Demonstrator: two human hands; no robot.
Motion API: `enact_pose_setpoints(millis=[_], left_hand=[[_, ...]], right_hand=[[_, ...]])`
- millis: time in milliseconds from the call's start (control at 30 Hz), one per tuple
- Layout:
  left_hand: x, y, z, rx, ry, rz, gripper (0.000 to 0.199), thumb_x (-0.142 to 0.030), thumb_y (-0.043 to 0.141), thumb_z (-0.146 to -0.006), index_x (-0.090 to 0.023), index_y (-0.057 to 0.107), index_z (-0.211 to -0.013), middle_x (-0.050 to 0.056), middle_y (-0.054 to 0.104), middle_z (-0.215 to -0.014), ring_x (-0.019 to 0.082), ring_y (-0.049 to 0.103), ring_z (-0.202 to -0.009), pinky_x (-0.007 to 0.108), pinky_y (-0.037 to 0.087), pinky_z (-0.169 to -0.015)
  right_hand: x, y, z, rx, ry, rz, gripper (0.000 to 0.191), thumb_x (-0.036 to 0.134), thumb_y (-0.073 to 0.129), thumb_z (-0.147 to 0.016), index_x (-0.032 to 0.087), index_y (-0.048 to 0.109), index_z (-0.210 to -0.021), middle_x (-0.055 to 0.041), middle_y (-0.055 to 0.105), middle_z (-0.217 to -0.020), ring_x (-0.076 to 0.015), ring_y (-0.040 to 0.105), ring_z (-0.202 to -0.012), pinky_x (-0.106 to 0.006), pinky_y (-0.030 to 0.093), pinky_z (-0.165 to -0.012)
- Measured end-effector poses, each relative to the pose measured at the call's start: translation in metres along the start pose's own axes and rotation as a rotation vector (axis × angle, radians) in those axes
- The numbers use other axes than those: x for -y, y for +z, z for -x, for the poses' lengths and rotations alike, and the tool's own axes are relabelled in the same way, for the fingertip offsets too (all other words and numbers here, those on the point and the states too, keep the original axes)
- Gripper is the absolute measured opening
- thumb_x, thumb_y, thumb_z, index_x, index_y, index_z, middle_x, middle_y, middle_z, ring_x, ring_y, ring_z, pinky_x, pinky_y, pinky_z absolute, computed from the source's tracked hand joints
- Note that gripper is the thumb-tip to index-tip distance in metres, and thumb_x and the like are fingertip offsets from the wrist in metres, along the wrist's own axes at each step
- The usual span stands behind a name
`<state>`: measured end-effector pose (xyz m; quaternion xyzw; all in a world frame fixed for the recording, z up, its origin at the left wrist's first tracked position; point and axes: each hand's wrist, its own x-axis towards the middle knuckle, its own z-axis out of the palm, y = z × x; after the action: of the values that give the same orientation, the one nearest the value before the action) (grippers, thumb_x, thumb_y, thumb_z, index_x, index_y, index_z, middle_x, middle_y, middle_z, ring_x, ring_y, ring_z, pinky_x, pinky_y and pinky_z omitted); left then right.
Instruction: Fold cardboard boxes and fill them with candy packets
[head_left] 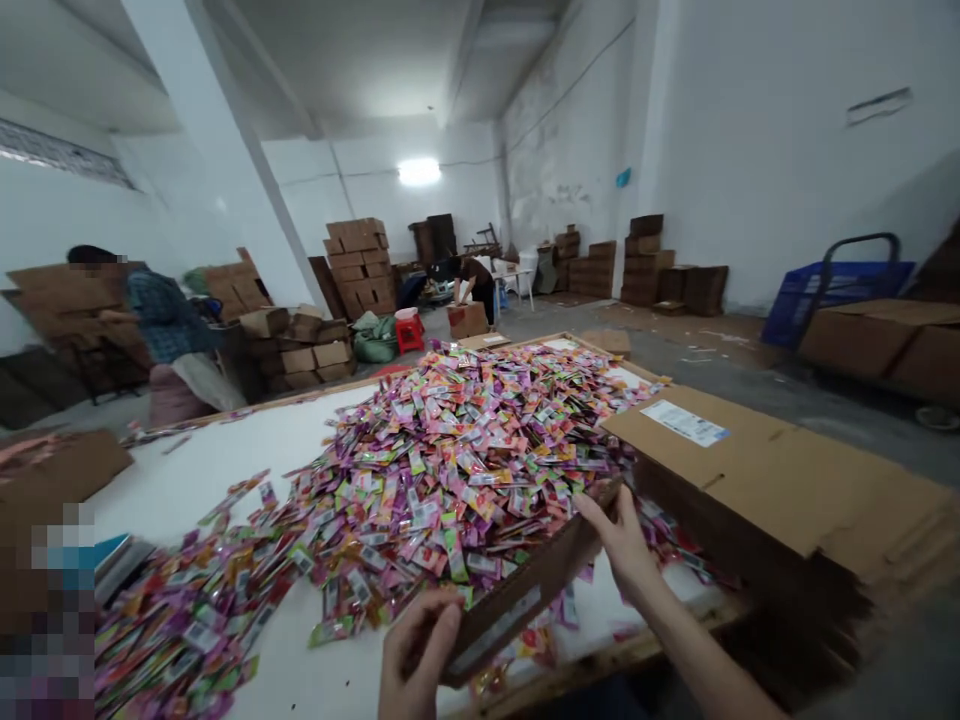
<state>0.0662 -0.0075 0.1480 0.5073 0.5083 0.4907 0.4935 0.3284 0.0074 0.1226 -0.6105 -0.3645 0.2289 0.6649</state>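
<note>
A brown cardboard carton (536, 585), seen nearly edge-on and apparently folded flat, slants across the front of the table. My left hand (421, 645) is closed at its near lower end, fingers curled. At the upper right end my right hand (619, 532) grips the carton's edge, thumb on top. A pale label shows on the side facing me. Behind and beneath it spreads a big heap of small colourful printed packets (450, 450), pink, purple and green, on a white tabletop (292, 655).
Flattened cartons (757, 470) are stacked at the table's right edge, the top one labelled. An open box (67, 465) stands at left. One person (169, 315) is at left; another (476, 280) bends over a box behind. A blue crate (806, 290) and stacked cartons (360, 265) stand farther off.
</note>
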Motion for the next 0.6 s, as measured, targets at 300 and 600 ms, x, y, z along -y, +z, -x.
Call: enact_pose_setpoints(millis=[300, 600], left_hand=[[-0.004, 0.014, -0.025, -0.138, -0.076, 0.103, 0.066, -0.059, 0.064, -0.065, -0.017, 0.061, -0.115, 0.012, 0.061, -0.127, 0.029, 0.051, -0.123, 0.039, 0.040, -0.103], [-0.068, 0.008, -0.019, 0.589, 0.235, -0.683, 0.054, -0.055, 0.058, -0.075, -0.025, 0.065, -0.119, 0.007, 0.070, -0.111, 0.032, 0.062, -0.103, 0.040, 0.048, -0.090]], right_hand=[[0.041, -0.024, 0.004, 0.665, -0.020, 0.105, 0.073, 0.057, 0.068, -0.064, 0.023, 0.045, -0.125, -0.0082, 0.056, -0.122, -0.0278, 0.050, -0.119, -0.042, 0.042, -0.101], [0.000, -0.010, -0.028, 0.442, 0.189, 0.111, 0.052, 0.060, 0.054, -0.068, 0.023, 0.052, -0.105, -0.0089, 0.063, -0.104, -0.0288, 0.058, -0.106, -0.042, 0.048, -0.089]])
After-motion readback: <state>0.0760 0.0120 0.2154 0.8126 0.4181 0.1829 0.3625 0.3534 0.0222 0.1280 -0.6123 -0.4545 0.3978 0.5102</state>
